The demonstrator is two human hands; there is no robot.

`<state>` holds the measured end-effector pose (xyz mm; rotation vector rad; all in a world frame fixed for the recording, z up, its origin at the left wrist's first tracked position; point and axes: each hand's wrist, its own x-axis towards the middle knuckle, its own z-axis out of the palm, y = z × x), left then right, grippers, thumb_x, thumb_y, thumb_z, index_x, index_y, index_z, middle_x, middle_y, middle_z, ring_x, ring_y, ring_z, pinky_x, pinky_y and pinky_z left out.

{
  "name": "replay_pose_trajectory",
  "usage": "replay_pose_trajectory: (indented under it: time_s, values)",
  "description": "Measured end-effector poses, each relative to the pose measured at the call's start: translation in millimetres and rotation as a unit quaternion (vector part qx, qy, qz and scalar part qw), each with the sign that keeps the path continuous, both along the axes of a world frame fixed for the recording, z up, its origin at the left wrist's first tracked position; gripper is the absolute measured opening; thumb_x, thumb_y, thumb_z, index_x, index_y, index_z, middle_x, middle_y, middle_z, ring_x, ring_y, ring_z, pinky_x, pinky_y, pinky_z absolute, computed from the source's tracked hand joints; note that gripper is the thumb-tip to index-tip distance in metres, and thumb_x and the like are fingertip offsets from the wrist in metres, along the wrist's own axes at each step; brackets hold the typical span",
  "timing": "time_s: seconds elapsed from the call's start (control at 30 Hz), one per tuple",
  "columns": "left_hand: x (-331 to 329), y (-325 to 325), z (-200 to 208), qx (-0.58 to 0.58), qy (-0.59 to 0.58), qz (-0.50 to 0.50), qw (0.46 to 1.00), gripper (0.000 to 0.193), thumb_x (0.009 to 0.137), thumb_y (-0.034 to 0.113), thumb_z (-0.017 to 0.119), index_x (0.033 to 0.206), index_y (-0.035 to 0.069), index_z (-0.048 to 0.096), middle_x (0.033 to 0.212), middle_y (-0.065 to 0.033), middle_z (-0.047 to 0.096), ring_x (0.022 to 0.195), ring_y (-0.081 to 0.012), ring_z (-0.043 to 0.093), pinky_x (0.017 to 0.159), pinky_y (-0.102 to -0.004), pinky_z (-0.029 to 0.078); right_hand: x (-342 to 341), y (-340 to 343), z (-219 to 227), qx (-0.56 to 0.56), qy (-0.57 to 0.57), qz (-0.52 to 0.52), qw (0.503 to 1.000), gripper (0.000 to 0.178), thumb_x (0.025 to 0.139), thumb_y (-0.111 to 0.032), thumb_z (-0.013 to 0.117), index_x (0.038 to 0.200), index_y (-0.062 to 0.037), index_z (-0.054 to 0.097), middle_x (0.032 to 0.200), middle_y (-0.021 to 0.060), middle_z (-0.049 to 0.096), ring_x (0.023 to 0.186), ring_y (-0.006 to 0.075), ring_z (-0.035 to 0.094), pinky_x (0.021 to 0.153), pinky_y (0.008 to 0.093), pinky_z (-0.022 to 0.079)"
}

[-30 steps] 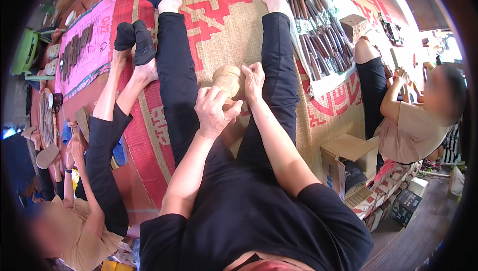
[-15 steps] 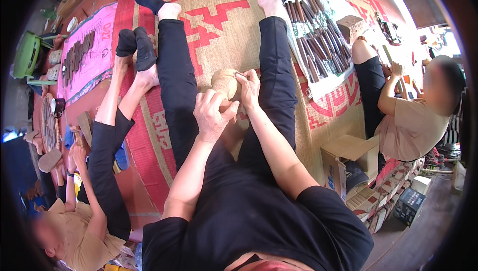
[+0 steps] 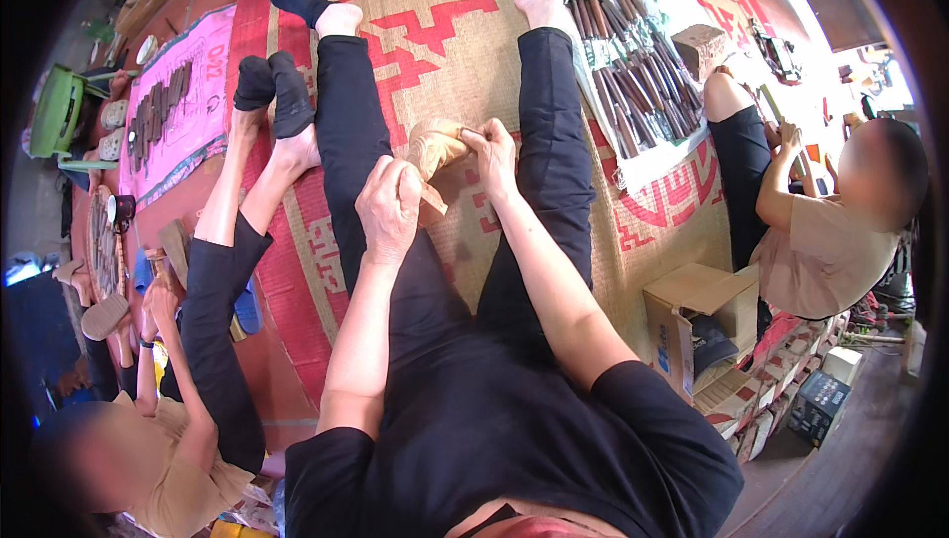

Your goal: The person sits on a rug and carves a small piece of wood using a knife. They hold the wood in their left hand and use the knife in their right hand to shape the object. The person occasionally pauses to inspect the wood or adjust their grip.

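Between my legs, above the woven mat (image 3: 450, 73), is a pale wooden carving (image 3: 435, 145) with a rounded top and a flat base. My left hand (image 3: 388, 208) is closed around its lower end, beside the base edge. Against the carving's right side sits my right hand (image 3: 493, 157), with thumb and fingers pinched together. Whatever small thing may be in that pinch is too small to make out. The far side of the carving is hidden.
To the right, many dark-handled carving tools (image 3: 638, 73) lie on a white sheet, near a wooden block (image 3: 700, 44). An open cardboard box (image 3: 682, 330) stands by my right thigh. More tools (image 3: 158, 113) rest on a pink cloth (image 3: 203, 63). People sit at left (image 3: 183, 449) and right (image 3: 816, 251).
The carving has tilted and shifted slightly left, turning in my hands. My left hand has moved left and closed more into a fist. My right hand is slightly higher.
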<state>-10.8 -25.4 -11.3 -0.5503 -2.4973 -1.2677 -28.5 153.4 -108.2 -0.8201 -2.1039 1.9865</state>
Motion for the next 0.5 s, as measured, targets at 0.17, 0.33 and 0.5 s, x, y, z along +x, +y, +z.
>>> replay_pose_trajectory:
  time_s: [0.17, 0.33, 0.5]
  values:
    - [-8, -1, -5, 0.058, -0.018, 0.033, 0.998, 0.024, 0.097, 0.017, 0.049, 0.08, 0.001, 0.055, 0.074, -0.0128, 0.052, 0.068, -0.0324, 0.058, 0.063, -0.0392, 0.047, -32, 1, -28, 0.039, 0.012, -0.078, 0.996, 0.028, 0.079, -0.024, 0.072, 0.081, -0.001, 0.055, 0.071, 0.0145, 0.06, 0.072, 0.0291, 0.059, 0.071, 0.0415, 0.045]
    - [-9, -10, -8, 0.069, -0.014, 0.031, 0.997, 0.026, 0.096, 0.017, 0.05, 0.076, 0.001, 0.053, 0.073, -0.012, 0.052, 0.066, -0.0315, 0.058, 0.061, -0.0382, 0.046, -19, -5, -10, -0.176, 0.046, -0.127, 0.975, 0.019, 0.081, -0.014, 0.07, 0.076, -0.0031, 0.055, 0.067, 0.0023, 0.053, 0.065, 0.0122, 0.053, 0.064, 0.0301, 0.046]
    - [-3, -6, -6, 0.064, 0.002, 0.013, 0.998, 0.026, 0.095, 0.018, 0.052, 0.075, 0.002, 0.053, 0.072, -0.0112, 0.052, 0.065, -0.0301, 0.058, 0.061, -0.0377, 0.047, -22, -22, 15, 0.07, 0.101, 0.016, 0.992, 0.018, 0.08, -0.014, 0.074, 0.086, -0.0011, 0.064, 0.081, 0.0067, 0.066, 0.073, 0.0137, 0.059, 0.067, 0.0293, 0.047]
